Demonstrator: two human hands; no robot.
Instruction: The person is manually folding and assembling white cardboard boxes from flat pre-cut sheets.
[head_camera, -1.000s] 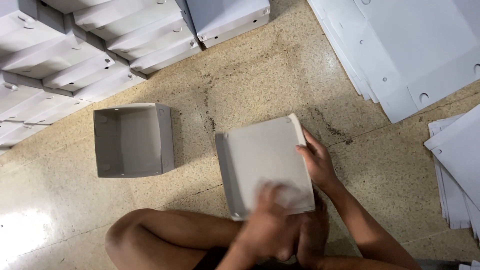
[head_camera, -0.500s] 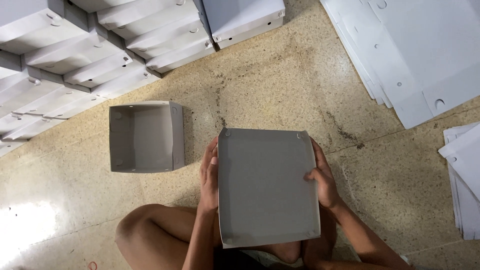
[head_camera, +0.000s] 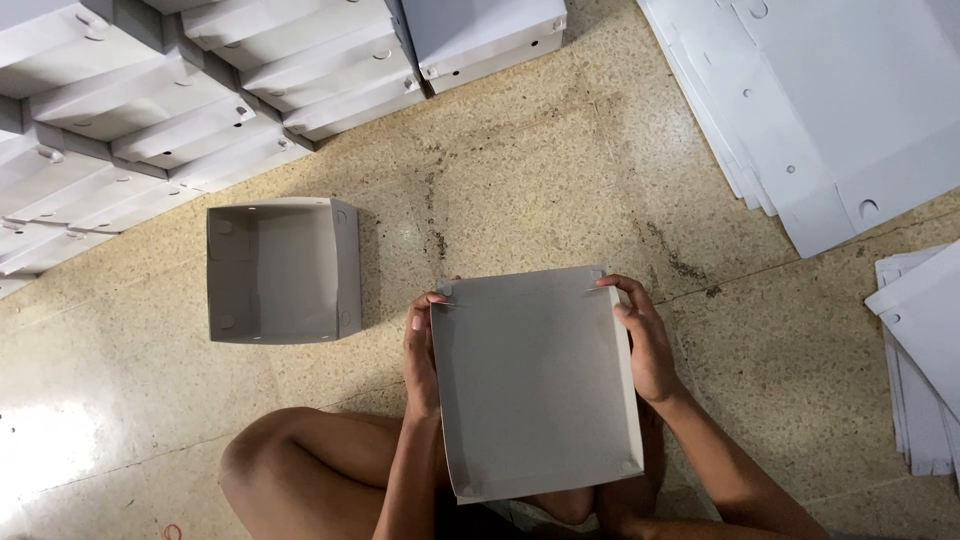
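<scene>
While the head camera looked down, two folded grey box trays showed: one held tray (head_camera: 535, 385) over the person's lap, and one open tray (head_camera: 283, 270) on the speckled floor (head_camera: 540, 170), well apart to its left; stacked boxes (head_camera: 180, 110) and flat sheets (head_camera: 830, 100) were too many to count. The held tray was shallow, pale grey, its far corners tabbed; the left hand (head_camera: 422, 355) gripped its left wall, and the right hand (head_camera: 645, 340) gripped its right wall.

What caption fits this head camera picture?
Both hands, left hand and right hand, grip a folded grey cardboard box beside a finished open box.
</scene>
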